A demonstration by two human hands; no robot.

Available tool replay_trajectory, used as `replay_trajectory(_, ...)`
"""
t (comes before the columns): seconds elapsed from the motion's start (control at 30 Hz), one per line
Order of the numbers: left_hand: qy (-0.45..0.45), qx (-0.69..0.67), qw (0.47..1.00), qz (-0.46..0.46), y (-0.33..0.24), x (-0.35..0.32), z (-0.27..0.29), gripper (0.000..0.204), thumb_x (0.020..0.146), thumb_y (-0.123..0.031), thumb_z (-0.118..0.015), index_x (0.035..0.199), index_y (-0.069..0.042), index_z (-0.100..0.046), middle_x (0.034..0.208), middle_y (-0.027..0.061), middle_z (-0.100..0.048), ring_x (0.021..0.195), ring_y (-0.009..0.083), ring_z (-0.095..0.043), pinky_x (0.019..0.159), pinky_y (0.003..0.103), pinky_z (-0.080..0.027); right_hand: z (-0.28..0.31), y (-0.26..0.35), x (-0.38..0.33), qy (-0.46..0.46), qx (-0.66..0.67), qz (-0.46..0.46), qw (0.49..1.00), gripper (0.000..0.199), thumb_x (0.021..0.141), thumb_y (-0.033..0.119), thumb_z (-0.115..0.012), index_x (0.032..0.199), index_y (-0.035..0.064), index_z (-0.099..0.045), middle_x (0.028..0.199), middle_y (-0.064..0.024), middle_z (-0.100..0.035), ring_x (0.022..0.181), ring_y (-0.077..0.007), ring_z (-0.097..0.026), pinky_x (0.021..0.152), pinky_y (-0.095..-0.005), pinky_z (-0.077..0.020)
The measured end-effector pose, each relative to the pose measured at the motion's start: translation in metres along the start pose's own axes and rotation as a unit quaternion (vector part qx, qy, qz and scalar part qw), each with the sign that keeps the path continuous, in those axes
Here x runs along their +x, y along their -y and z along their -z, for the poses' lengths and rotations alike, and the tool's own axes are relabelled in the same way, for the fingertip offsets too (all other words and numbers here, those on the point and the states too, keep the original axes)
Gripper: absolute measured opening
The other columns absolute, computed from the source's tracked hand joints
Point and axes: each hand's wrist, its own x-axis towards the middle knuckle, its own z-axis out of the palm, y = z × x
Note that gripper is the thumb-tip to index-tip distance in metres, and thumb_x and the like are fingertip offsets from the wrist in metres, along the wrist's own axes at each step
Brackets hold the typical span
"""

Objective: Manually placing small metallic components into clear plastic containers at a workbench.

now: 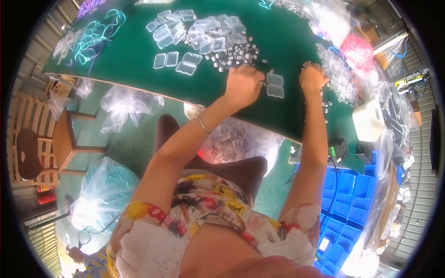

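Observation:
My left hand (244, 85) is closed above the green table, just left of an open clear plastic case (275, 79). Its fingertips are pinched together, and what they hold, if anything, is too small to make out. The case lies flat with both halves facing up. To its right, my right hand (314, 77) has its fingers curled down at the edge of a heap of small clear plastic pieces (340, 76); whatever lies in them is hidden. Behind my left hand spreads a pile of small black-and-white parts (238, 55), with a heap of clear plastic cases (199, 30) beyond it.
Teal cords (99, 37) lie at the table's far left. A white container (368, 121) and a small device with a green display (337, 149) stand at the right. Blue bins (347, 194) are below. A wooden chair (65, 141) and filled plastic bags (104, 194) are on the left.

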Motion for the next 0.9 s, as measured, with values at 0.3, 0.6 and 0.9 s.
replay_trajectory(0.3, 0.018, -0.076, 0.997, 0.013, -0.010, 0.004, -0.014, 0.015, 0.073, -0.015, -0.074, 0.087, -0.015, -0.068, 0.085, 0.0024, -0.064, 0.086, 0.0256, -0.061, 0.077, 0.044, -0.045, -0.012, -0.005, -0.012, 0.021, 0.012, 0.045, 0.999, 0.010, 0.079, 0.020, -0.064, 0.084, 0.0212, -0.074, 0.091, -0.0005, -0.072, 0.091, -0.0231, -0.066, 0.083, -0.0483, -0.0370)
replay_trajectory(0.6, 0.040, 0.030, 0.999, 0.004, -0.015, 0.008, -0.028, 0.012, 0.074, -0.024, -0.072, 0.084, -0.018, -0.070, 0.085, 0.0002, -0.063, 0.088, 0.0230, -0.060, 0.076, 0.044, -0.039, -0.010, -0.024, -0.035, -0.008, 0.086, 0.121, 0.989, 0.006, 0.080, 0.024, -0.068, 0.082, 0.0220, -0.073, 0.084, 0.0003, -0.071, 0.089, -0.0215, -0.065, 0.087, -0.0528, -0.0367)
replay_trajectory(0.9, 0.052, 0.047, 0.997, -0.024, -0.018, 0.008, -0.025, 0.037, 0.066, -0.035, -0.080, 0.095, -0.014, -0.072, 0.108, -0.0003, -0.062, 0.103, 0.0227, -0.055, 0.084, 0.045, -0.036, 0.010, -0.014, -0.040, 0.051, 0.212, 0.075, 0.973, 0.013, 0.082, 0.021, -0.069, 0.094, 0.0173, -0.073, 0.080, -0.0039, -0.071, 0.083, -0.0246, -0.067, 0.095, -0.0511, -0.0367)
